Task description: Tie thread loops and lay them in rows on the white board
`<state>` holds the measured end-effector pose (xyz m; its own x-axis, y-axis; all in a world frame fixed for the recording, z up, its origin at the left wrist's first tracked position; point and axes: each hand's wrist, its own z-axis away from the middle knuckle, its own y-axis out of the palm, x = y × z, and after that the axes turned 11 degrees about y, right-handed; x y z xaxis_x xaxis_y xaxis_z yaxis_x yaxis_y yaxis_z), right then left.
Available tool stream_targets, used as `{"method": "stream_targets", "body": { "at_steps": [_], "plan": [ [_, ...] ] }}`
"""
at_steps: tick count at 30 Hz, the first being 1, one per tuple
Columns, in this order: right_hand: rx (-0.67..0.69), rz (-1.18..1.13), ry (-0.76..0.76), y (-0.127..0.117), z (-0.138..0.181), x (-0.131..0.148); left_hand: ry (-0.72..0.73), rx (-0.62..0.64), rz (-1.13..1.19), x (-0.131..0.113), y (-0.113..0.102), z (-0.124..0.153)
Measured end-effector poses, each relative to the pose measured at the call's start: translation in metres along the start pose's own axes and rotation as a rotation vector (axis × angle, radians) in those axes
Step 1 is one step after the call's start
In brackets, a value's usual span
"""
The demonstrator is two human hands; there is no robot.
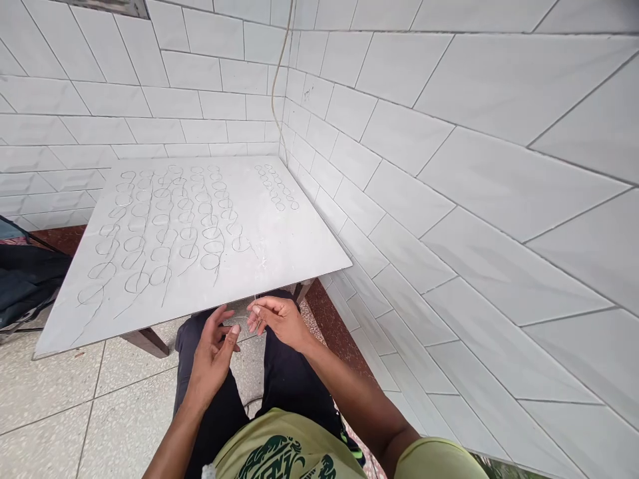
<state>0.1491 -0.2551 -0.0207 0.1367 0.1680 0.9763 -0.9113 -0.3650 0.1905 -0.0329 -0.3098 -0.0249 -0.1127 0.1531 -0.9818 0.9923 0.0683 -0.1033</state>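
Observation:
I sit before a low white board [279, 256] covered with several rows of thin wire loops [170, 226]. My left hand [212, 349] is held over my lap with its fingers partly curled and apart, close to my right hand. My right hand [279, 319] pinches a thin wire [255, 303] between thumb and fingers, just below the board's front edge. The wire is very fine and hard to follow.
White tiled walls [449, 199] close in behind and on the right. A thin cord [279, 73] hangs down in the corner. A dark bag [24, 279] lies at the left on the speckled floor [74, 412]. A smaller group of loops [277, 187] sits at the board's far right.

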Motion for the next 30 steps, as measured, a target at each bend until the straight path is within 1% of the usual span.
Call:
{"method": "stream_targets", "body": {
  "at_steps": [3, 6, 8, 12, 16, 18, 21, 25, 27, 30],
  "plan": [
    [0.004, -0.077, 0.035, 0.000, 0.012, 0.004, 0.001, 0.083, 0.103, -0.010, 0.008, 0.002],
    [-0.027, -0.131, 0.066, -0.003, 0.025, 0.006, 0.030, 0.056, 0.140, -0.017, 0.014, 0.012],
    [-0.012, -0.177, 0.089, -0.006, 0.034, 0.006, 0.019, 0.044, 0.219, -0.021, 0.018, 0.020],
    [0.035, -0.246, 0.088, -0.010, 0.048, 0.005, -0.072, 0.070, 0.385, -0.029, 0.022, 0.033],
    [0.030, -0.234, 0.061, -0.013, 0.056, 0.005, -0.185, 0.125, 0.473, -0.033, 0.021, 0.036],
    [0.035, -0.205, 0.066, -0.016, 0.058, 0.006, -0.227, 0.168, 0.460, -0.035, 0.020, 0.035],
    [0.070, -0.128, 0.081, -0.022, 0.061, 0.011, -0.245, 0.221, 0.378, -0.039, 0.018, 0.030],
    [0.135, 0.006, 0.113, -0.028, 0.061, 0.021, -0.255, 0.369, 0.287, -0.044, 0.019, 0.023],
    [0.167, 0.051, 0.136, -0.029, 0.060, 0.024, -0.264, 0.430, 0.274, -0.045, 0.020, 0.021],
    [0.188, 0.090, 0.162, -0.027, 0.056, 0.026, -0.279, 0.480, 0.302, -0.043, 0.019, 0.020]
  ]
}}
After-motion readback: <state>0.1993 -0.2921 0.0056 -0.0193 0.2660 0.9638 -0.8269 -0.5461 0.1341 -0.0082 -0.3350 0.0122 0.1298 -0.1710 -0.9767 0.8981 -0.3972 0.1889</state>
